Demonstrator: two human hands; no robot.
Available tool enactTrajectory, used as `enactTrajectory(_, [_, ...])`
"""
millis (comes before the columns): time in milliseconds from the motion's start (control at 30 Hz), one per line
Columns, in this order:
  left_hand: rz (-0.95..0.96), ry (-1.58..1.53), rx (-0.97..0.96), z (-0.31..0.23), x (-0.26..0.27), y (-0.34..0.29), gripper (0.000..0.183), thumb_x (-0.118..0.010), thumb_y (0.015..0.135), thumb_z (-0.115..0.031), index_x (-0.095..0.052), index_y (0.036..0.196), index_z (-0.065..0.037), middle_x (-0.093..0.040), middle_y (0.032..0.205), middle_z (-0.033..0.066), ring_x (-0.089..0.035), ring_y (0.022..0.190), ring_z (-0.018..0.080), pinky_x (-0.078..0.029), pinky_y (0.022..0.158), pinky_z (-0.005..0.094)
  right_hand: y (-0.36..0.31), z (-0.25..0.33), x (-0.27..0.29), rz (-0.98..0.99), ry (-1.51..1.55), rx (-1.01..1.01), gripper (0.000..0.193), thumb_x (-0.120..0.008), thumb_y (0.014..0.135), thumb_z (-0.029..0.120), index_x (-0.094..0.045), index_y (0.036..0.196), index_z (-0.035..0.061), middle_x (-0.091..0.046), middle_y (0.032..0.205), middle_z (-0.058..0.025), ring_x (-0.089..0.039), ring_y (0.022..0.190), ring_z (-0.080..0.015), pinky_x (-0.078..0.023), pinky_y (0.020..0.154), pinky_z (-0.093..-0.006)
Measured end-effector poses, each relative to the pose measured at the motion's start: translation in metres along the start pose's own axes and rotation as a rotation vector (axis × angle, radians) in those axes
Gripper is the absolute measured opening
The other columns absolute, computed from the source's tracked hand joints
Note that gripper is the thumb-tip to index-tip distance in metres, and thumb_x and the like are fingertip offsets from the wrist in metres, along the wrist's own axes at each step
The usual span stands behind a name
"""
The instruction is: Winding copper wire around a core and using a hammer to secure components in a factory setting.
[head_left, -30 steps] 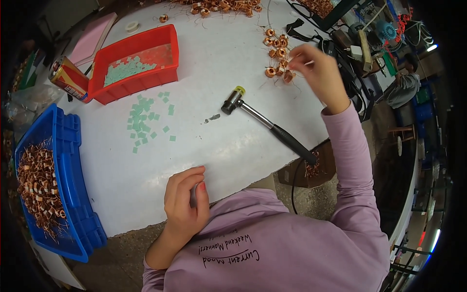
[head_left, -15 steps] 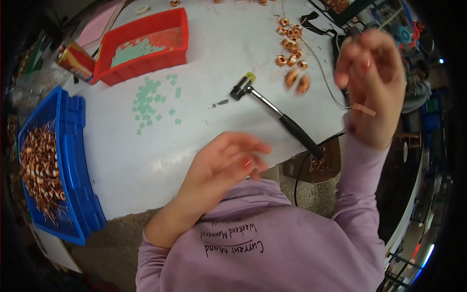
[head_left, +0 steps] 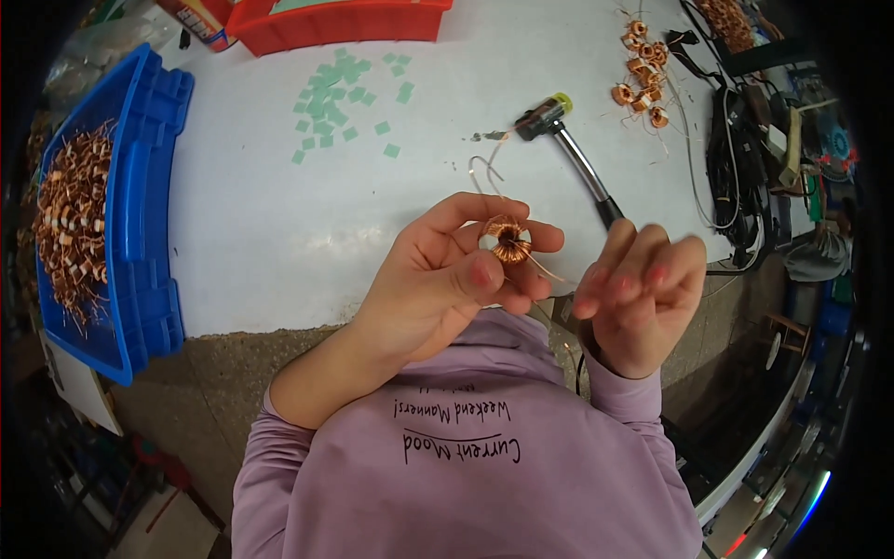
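Note:
In the middle of the view, my left hand (head_left: 424, 279) pinches a copper-wound ring coil (head_left: 510, 244) between thumb and fingers. White patches show on the coil's sides. Bare wire leads stick out of it, one looping up over the table and another slanting toward my right hand (head_left: 643, 303). That hand is just right of the coil, fingers curled in and slightly blurred. Whether it grips the lead cannot be made out. Beyond it lies a hammer (head_left: 579, 158) with a black grip and a yellow-green face.
Small pale-green squares (head_left: 335, 102) lie scattered on the white table (head_left: 270, 252). A red bin (head_left: 340, 28) stands behind them. At left is a blue bin (head_left: 149, 242) of copper coils. More loose coils (head_left: 644, 74) lie at back right, near dark cables (head_left: 731, 168).
My right hand has come down from the upper right to beside my left hand. A coil now sits in my left fingers. The view has shifted, so the table's things appear higher and farther right.

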State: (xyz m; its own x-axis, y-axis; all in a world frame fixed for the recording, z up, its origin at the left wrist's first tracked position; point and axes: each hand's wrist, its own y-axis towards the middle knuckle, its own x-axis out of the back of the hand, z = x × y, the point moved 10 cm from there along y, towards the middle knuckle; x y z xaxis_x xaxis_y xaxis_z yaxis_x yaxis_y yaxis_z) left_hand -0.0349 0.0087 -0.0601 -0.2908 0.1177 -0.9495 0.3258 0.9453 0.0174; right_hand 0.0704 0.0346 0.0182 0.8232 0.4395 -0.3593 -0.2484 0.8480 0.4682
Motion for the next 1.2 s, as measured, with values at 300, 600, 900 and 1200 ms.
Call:
enactTrajectory(300, [0.071, 0.061, 0.157, 0.012, -0.005, -0.018, 0.036, -0.061, 0.083, 0.000, -0.050, 0.117, 0.001, -0.060, 0.107, 0.0237, -0.062, 0.078, 0.0233, -0.050, 0.061, 0.0254, 0.004, -0.044, 0.001, -0.019, 0.184, -0.510, 0.025, -0.067, 0.078, 0.010, -0.053, 0.098, 0.0023, -0.054, 0.073, -0.0073, -0.048, 0.062, -0.0117, -0.040, 0.048, -0.0178])
enactTrajectory(600, [0.008, 0.110, 0.222, 0.018, -0.006, -0.024, 0.031, -0.061, 0.085, -0.002, -0.055, 0.114, 0.004, -0.062, 0.101, 0.0213, -0.060, 0.072, 0.0203, -0.048, 0.060, 0.0253, 0.021, -0.029, -0.018, 0.349, -0.498, -0.180, 0.020, -0.069, 0.069, 0.000, -0.065, 0.088, 0.0022, -0.054, 0.075, -0.0037, -0.044, 0.059, -0.0101, -0.036, 0.052, -0.0192])
enactTrajectory(900, [-0.013, 0.194, 0.334, 0.026, 0.000, -0.025, 0.034, -0.062, 0.085, -0.004, -0.054, 0.116, 0.004, -0.063, 0.099, 0.0202, -0.059, 0.072, 0.0195, -0.048, 0.061, 0.0250, 0.016, -0.008, -0.048, 0.693, -1.015, 0.412, 0.014, -0.067, 0.069, 0.015, -0.064, 0.075, 0.0021, -0.049, 0.071, -0.0037, -0.043, 0.057, -0.0127, -0.035, 0.047, -0.0229])
enactTrajectory(1200, [-0.182, 0.123, 0.195, 0.014, 0.015, -0.017, 0.028, -0.063, 0.083, -0.003, -0.056, 0.110, 0.003, -0.063, 0.097, 0.0213, -0.059, 0.069, 0.0196, -0.048, 0.060, 0.0244, -0.036, 0.048, -0.097, 0.654, -1.288, 1.141, 0.027, -0.049, 0.084, 0.028, -0.058, 0.063, 0.0120, -0.037, 0.059, 0.0010, -0.029, 0.049, -0.0125, -0.027, 0.041, -0.0245])
